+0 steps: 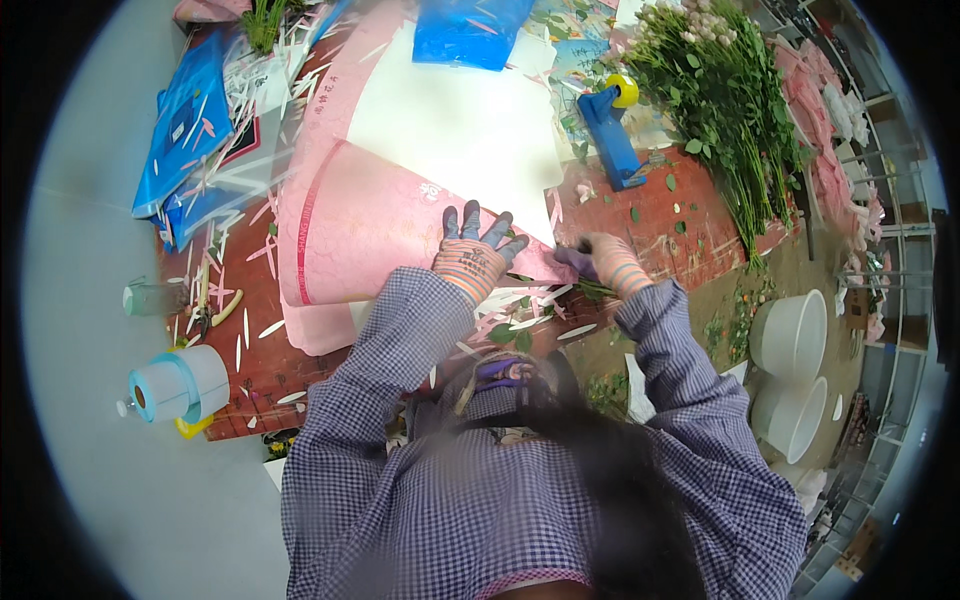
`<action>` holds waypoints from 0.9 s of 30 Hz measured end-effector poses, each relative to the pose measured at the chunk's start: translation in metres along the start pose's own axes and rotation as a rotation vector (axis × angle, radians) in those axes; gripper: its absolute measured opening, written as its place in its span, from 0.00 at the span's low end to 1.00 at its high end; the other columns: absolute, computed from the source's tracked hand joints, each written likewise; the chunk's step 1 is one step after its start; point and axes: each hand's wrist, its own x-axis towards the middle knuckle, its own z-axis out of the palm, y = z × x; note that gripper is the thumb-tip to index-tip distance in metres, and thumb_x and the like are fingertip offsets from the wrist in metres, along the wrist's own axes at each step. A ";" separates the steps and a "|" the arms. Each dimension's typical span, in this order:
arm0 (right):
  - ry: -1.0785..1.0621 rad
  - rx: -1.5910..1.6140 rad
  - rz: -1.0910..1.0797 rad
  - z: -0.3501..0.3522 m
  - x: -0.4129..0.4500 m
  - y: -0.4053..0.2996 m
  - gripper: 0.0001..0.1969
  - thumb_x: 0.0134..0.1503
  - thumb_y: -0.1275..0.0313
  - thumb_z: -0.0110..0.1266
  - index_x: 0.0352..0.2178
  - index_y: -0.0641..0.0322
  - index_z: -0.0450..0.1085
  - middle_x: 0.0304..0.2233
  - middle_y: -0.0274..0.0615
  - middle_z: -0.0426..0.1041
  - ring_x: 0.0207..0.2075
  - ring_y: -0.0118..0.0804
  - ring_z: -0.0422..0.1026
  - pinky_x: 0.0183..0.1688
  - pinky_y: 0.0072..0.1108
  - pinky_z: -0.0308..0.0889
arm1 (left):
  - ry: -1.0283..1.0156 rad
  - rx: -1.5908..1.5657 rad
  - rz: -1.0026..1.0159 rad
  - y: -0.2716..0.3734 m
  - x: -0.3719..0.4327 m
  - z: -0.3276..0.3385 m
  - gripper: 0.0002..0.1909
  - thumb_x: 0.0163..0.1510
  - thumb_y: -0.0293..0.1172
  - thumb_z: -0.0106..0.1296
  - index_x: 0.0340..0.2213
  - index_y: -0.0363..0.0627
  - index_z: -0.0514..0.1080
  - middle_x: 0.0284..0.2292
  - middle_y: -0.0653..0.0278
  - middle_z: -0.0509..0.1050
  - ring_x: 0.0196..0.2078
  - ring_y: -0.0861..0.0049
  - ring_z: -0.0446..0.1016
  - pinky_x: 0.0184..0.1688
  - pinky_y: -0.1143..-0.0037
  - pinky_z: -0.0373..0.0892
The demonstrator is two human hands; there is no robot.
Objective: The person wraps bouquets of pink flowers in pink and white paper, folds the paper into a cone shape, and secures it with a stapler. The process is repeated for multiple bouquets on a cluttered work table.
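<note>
My left hand (474,251), in a striped knit glove with dark-coated fingers, lies flat on pink flower wrapping paper (367,225), its fingers spread. This paper is rolled into a cone, wide at the left and narrow at the right. At the narrow end my right hand (609,261), gloved alike, has its fingers closed on the gathered paper. Green stems (595,289) stick out just below that hand. What the cone holds is mostly hidden. White sheets (465,127) lie flat beyond it on the red table (675,255).
A blue tape dispenser (609,142) with yellow tape stands beyond my right hand. Farther right lies a heap of pale pink roses (720,112). Pruning shears (204,304) and a label roll (180,384) are at the left edge. White buckets (787,334) stand at the right.
</note>
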 end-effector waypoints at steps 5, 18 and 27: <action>-0.069 0.647 -0.060 0.043 0.084 -0.003 0.26 0.46 0.51 0.58 0.34 0.66 0.68 0.26 0.42 0.71 0.28 0.31 0.67 0.32 0.25 0.65 | 0.066 0.049 -0.007 0.000 0.000 0.006 0.26 0.55 0.44 0.40 0.56 0.72 0.52 0.61 0.66 0.46 0.61 0.46 0.44 0.58 0.44 0.38; -0.055 0.422 -0.590 0.028 0.005 0.011 0.25 0.39 0.63 0.65 0.37 0.66 0.69 0.33 0.49 0.73 0.37 0.40 0.72 0.40 0.29 0.66 | 0.396 0.075 0.022 0.001 -0.024 0.019 0.25 0.53 0.42 0.41 0.54 0.69 0.58 0.59 0.64 0.52 0.59 0.50 0.51 0.55 0.44 0.45; 0.749 -0.012 -0.756 0.033 -0.055 0.041 0.19 0.33 0.71 0.62 0.31 0.56 0.68 0.29 0.44 0.67 0.30 0.46 0.67 0.30 0.32 0.62 | 1.569 0.311 -0.353 -0.048 -0.094 -0.053 0.21 0.53 0.39 0.44 0.50 0.60 0.61 0.54 0.64 0.58 0.54 0.63 0.58 0.55 0.60 0.52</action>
